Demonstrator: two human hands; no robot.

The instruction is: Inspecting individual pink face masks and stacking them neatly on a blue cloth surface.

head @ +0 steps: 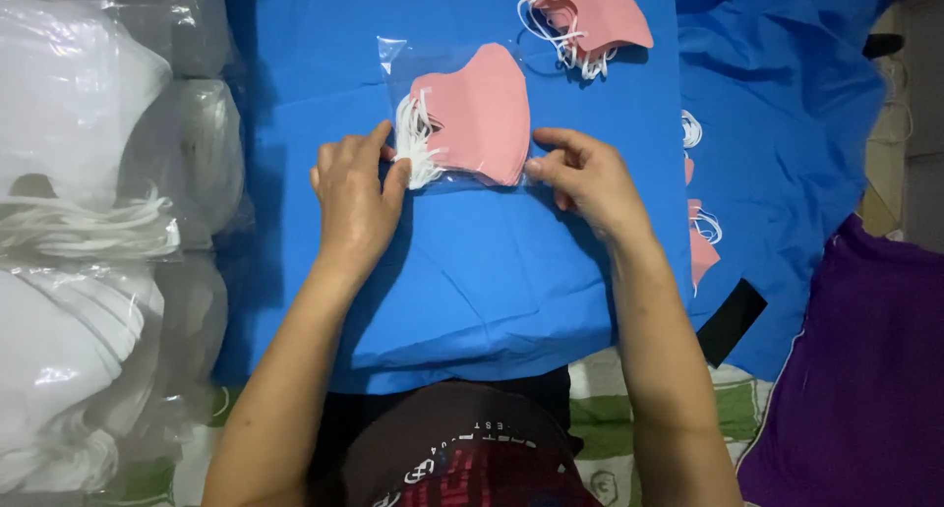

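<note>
Our left hand (356, 194) pinches the left edge of the clear plastic bag (454, 114), fingers closed over the white ear loops (417, 143); our right hand (582, 178) grips its lower right corner. The pink face masks (477, 114) sit inside, flat on the blue cloth (472, 281). Loops caught at the opening could jam the seal; slick film may slip. More masks (590, 13) lie beyond.
</note>
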